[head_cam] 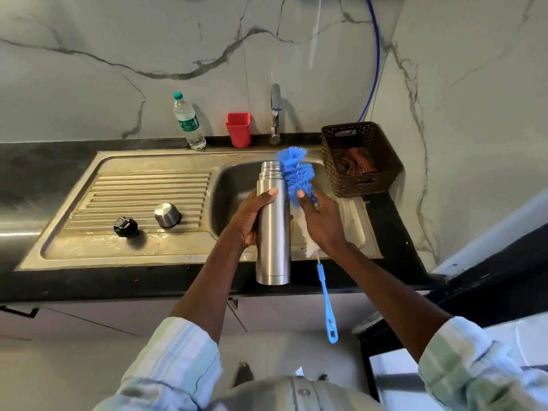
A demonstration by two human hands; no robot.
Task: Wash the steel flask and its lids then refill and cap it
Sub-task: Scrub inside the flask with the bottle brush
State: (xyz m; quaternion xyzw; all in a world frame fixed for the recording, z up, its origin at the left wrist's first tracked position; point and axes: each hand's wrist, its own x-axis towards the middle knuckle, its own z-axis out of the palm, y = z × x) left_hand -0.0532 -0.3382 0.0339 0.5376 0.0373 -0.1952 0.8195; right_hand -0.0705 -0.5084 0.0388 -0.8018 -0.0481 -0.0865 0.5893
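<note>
My left hand (248, 216) grips the steel flask (272, 232) around its middle, holding it uncapped over the front edge of the sink bowl (237, 179). My right hand (321, 221) holds a blue-and-white bottle brush (296, 173) by its bristle part; the blue bristles lie against the flask's neck on the right, and the blue handle hangs down below my wrist. On the ribbed drainboard (142, 191) to the left stand the steel cup lid (167, 215) upside down and the black stopper (125, 227).
A tap (275, 114) stands behind the bowl, with no water seen running. Beside it are a red cup (238, 129) and a plastic water bottle (189, 121). A brown perforated basket (360, 158) with a cloth sits right of the sink. Black counter surrounds the sink.
</note>
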